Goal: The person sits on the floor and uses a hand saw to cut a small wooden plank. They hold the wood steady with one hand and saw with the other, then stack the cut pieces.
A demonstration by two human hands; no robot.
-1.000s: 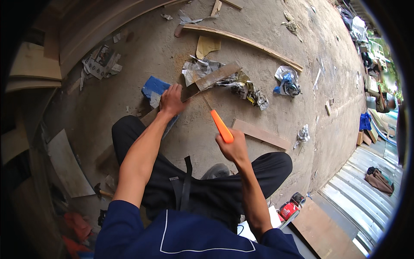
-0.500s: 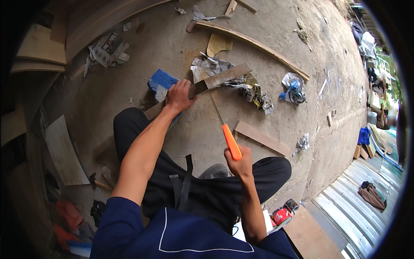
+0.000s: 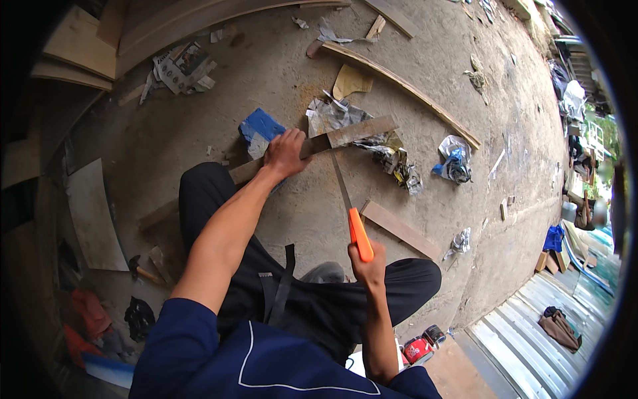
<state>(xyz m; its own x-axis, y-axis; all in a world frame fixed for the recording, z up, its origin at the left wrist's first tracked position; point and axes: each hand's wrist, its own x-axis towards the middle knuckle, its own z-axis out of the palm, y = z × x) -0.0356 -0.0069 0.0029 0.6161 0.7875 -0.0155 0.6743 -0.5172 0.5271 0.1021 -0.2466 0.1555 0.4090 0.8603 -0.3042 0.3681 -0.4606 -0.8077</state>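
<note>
Both grips are closed at mid-frame: the left hand point(image 3: 284, 154) on the wooden board point(image 3: 320, 143) across the blue block point(image 3: 262, 125), the right hand point(image 3: 369, 263) around the orange-handled saw point(image 3: 359, 231), now drawn back, baring more blade point(image 3: 341, 181): apparently a pull stroke.

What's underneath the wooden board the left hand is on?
The wooden board crosses over a blue block near the left hand; crumpled paper shows on both sides of its far end. What lies directly beneath is covered.
</note>
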